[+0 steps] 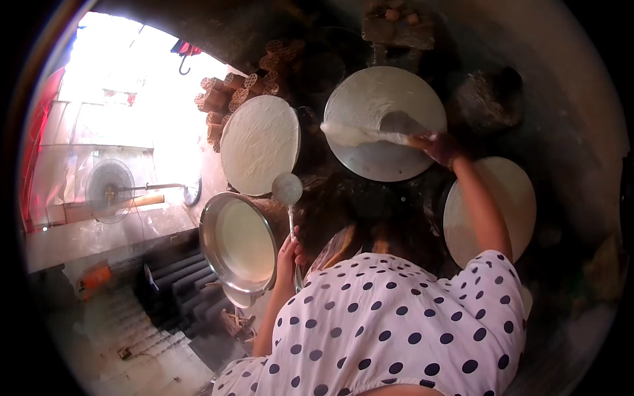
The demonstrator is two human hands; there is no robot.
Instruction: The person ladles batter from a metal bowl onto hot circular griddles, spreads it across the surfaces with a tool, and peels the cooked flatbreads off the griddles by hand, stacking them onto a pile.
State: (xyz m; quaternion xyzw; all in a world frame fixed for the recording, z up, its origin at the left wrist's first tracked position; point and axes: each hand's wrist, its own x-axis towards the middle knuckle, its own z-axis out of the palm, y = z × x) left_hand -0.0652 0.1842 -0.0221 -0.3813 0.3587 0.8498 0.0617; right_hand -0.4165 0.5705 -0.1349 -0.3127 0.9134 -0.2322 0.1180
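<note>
My left hand is closed around the handle of a ladle. The ladle's round bowl points away from me, between a pale batter-covered round plate and a metal basin of milky liquid. Farther off, my right hand grips the brown handle of a long flat stick. Whitish, sheet-like material clings along the stick, above a large round cooking surface. A grey patch shows on that surface behind the stick. Under my right forearm lies another pale round surface, partly hidden.
Perforated brown cylinders are piled at the upper left. A standing fan is at the left. Dark stacked cylinders lie at the lower left. A dark lumpy object stands at the upper right.
</note>
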